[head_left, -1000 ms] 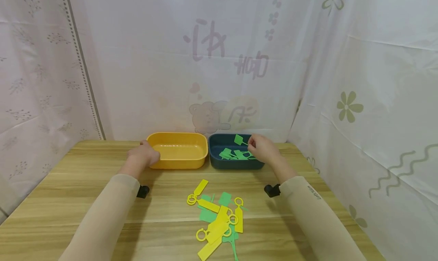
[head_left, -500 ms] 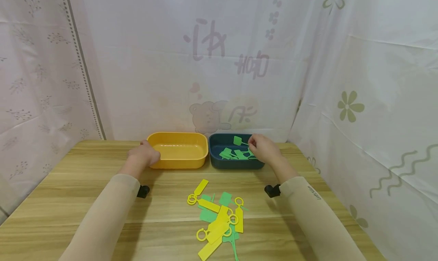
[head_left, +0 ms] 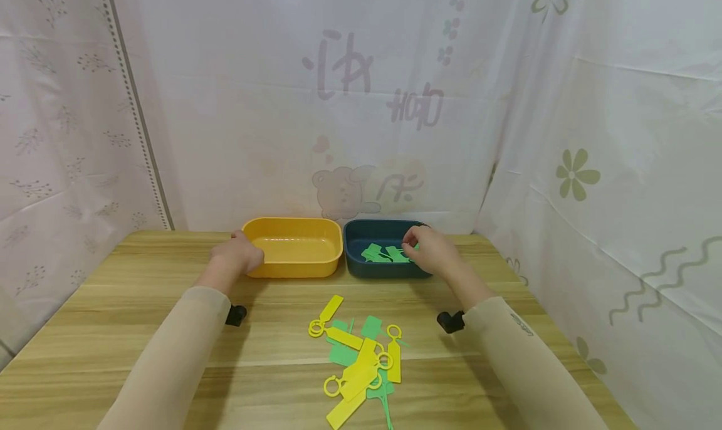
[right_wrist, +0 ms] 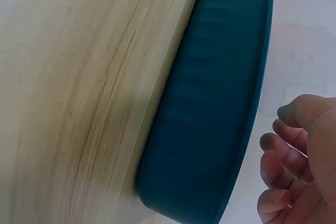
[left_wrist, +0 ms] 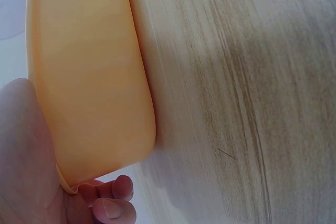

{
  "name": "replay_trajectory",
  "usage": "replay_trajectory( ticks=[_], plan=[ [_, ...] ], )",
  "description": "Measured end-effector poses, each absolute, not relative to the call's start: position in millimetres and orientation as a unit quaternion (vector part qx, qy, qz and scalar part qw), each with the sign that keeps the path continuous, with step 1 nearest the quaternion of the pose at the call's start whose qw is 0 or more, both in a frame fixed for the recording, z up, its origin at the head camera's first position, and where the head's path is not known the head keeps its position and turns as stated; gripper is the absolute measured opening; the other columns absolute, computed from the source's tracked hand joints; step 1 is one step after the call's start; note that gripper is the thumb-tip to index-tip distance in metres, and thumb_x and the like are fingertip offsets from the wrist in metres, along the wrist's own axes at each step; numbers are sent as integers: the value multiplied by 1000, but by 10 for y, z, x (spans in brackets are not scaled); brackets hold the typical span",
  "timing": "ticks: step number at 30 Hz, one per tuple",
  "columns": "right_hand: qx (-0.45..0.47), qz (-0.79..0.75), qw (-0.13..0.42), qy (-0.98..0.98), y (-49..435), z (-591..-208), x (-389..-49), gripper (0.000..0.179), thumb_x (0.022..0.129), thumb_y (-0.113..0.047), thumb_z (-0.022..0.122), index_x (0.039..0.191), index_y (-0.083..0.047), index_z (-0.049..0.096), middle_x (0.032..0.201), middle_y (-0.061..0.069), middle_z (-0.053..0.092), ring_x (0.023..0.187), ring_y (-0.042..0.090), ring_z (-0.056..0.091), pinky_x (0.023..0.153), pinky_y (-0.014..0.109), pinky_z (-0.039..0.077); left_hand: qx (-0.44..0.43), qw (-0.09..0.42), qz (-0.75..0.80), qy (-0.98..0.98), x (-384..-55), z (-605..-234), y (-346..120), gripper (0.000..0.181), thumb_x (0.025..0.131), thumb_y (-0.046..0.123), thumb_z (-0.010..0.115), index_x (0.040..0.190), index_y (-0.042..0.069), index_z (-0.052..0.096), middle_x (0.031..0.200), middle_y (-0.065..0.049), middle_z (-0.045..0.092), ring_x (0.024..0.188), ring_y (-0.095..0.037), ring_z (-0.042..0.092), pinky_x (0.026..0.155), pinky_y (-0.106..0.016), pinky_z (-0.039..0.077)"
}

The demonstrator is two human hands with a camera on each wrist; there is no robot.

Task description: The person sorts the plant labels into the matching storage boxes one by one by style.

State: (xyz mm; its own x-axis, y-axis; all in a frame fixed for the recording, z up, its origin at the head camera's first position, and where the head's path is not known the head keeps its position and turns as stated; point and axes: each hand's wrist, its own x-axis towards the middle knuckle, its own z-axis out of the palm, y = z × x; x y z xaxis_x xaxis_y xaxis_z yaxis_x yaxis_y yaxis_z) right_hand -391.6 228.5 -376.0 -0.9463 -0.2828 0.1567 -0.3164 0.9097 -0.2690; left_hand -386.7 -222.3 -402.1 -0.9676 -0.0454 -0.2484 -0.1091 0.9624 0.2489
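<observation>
My left hand (head_left: 237, 254) grips the left end of a yellow plastic bin (head_left: 299, 271). In the left wrist view, the thumb lies along the bin's rim and the fingers (left_wrist: 113, 209) curl round its corner. Over the right end of a dark blue bin (head_left: 389, 271) is my right hand (head_left: 434, 249). Its fingers (right_wrist: 273, 166) are loosely bent, with a gap to the thumb and nothing held. Inside the blue bin lie several green tags (head_left: 373, 253), partly hidden by the front wall and the right hand.
The bins stand side by side at the back of the wooden table (head_left: 282, 367). Nearer the front lies a loose pile of yellow ring tags (head_left: 345, 411) and green tags (head_left: 341, 355). A patterned white curtain (head_left: 254, 135) hangs behind the table.
My right hand has let go of a green tag over the blue bin and its thumb and fingers have parted. The left hand has stayed on the yellow bin.
</observation>
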Motion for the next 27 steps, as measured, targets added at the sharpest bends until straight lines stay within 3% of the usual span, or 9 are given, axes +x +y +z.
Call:
replay_trajectory(
  ticks=[4, 10, 20, 24, 27],
  plan=[
    [168, 144, 52, -974, 2229, -3743, -3816, 21, 110, -31, 65, 120, -14, 73, 117, 6, 73, 102, 26, 71, 95, 51, 60, -39, 116, 130, 984, -3862, -4030, -2226, 89, 101, 30, 32, 160, -28, 0, 147, -47, 55, 134, -59, 59, 115, -67, 47],
    [208, 150, 16, -966, 2119, -3736, -3634, 20, 109, -29, 66, 121, -14, 72, 119, 5, 72, 111, 27, 70, 101, 50, 59, -42, 122, 136, 982, -3864, -4034, -2241, 89, 103, 32, 31, 162, -26, -3, 149, -46, 54, 136, -60, 57, 117, -69, 44],
    [354, 124, -61, -925, 1822, -3862, -3204, 11, 102, -26, 75, 111, -21, 75, 102, -11, 71, 95, 18, 69, 89, 32, 58, -41, 127, 136, 982, -3881, -4030, -2240, 89, 104, 34, 30, 162, -25, -4, 150, -46, 54, 136, -60, 57, 118, -69, 44],
    [380, 113, -111, -911, 1704, -3876, -3040, 11, 102, -28, 76, 111, -23, 76, 98, -15, 69, 88, 11, 65, 83, 27, 56, -42, 128, 136, 981, -3874, -4020, -2233, 89, 104, 34, 30, 162, -25, -4, 151, -46, 53, 136, -60, 57, 117, -69, 45],
    [393, 102, -119, -906, 1644, -3883, -2970, 9, 102, -28, 77, 110, -24, 75, 98, -15, 69, 86, 6, 61, 82, 25, 55, -42, 130, 136, 981, -3868, -4012, -2227, 89, 105, 33, 30, 162, -25, -5, 151, -47, 53, 136, -61, 56, 117, -69, 44]
  ],
)
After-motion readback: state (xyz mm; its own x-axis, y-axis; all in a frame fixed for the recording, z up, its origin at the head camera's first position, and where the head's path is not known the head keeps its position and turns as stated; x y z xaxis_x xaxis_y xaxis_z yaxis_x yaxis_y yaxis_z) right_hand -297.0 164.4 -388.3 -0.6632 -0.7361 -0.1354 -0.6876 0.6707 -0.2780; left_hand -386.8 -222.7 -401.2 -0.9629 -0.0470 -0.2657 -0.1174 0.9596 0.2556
